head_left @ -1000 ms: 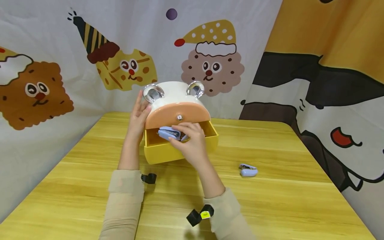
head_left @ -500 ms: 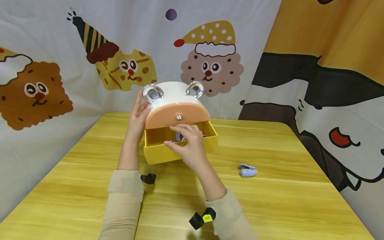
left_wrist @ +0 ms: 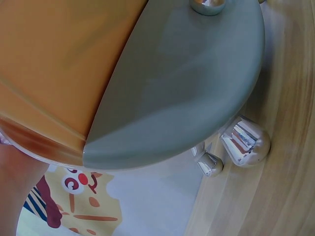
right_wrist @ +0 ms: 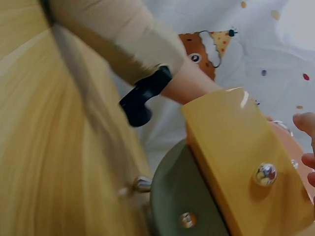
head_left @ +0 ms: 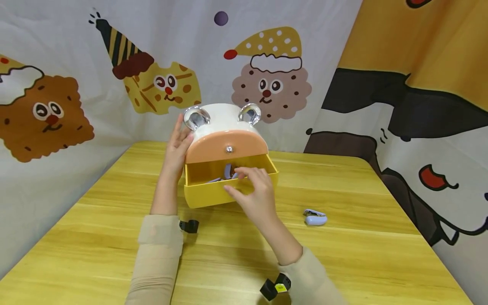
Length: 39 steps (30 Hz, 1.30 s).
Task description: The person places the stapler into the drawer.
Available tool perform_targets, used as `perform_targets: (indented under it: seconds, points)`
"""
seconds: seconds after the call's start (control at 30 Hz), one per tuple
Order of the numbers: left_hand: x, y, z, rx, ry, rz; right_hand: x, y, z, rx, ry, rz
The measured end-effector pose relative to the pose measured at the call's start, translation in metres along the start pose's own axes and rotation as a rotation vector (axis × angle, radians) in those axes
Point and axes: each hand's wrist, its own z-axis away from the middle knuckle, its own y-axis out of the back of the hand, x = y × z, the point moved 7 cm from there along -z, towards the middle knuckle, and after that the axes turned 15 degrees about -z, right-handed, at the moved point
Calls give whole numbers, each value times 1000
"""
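Note:
A small white drawer box [head_left: 219,116] with two silver ears stands on the table, tilted slightly in the head view. Its yellow drawer [head_left: 209,195] is pulled out, below a closed orange drawer [head_left: 207,148]. Lavender mini staplers [head_left: 228,171] lie inside, partly hidden by the drawer's front wall. My left hand [head_left: 175,152] rests against the box's left side, fingers pointing up. Over the yellow drawer's front edge hovers my right hand [head_left: 257,190], thumb and fingers parted with nothing between them. The right wrist view shows its fingers [right_wrist: 307,152] at the right edge.
Another lavender mini stapler [head_left: 315,217] lies on the wooden table [head_left: 362,254], to the right of the box. A grey-green bottom drawer [left_wrist: 182,93] and silver feet [left_wrist: 246,142] show in the left wrist view. A printed cloth [head_left: 213,63] hangs behind.
My right hand lets go of a lavender mini stapler inside the yellow drawer, then draws back to the right and towards me. My left hand stays against the box.

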Motion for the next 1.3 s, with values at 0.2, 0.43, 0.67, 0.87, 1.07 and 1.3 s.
perform_targets:
  seconds: [0.2, 0.43, 0.67, 0.87, 1.07, 1.3]
  points:
    - [-1, -1, 0, -1, 7, 2, 5, 6, 13, 15, 0, 96]
    - [0, -2, 0, -5, -3, 8, 13, 6, 22, -14, -19, 155]
    - [-1, -1, 0, -1, 2, 7, 22, -1, 30, -43, -52, 168]
    - [2, -2, 0, -4, -9, 7, 27, -4, 34, -27, -29, 165]
    - [1, -1, 0, -5, -25, 23, 28, -5, 34, -14, -23, 165]
    - [1, -1, 0, -2, -1, 11, 31, -9, 30, -11, -35, 164]
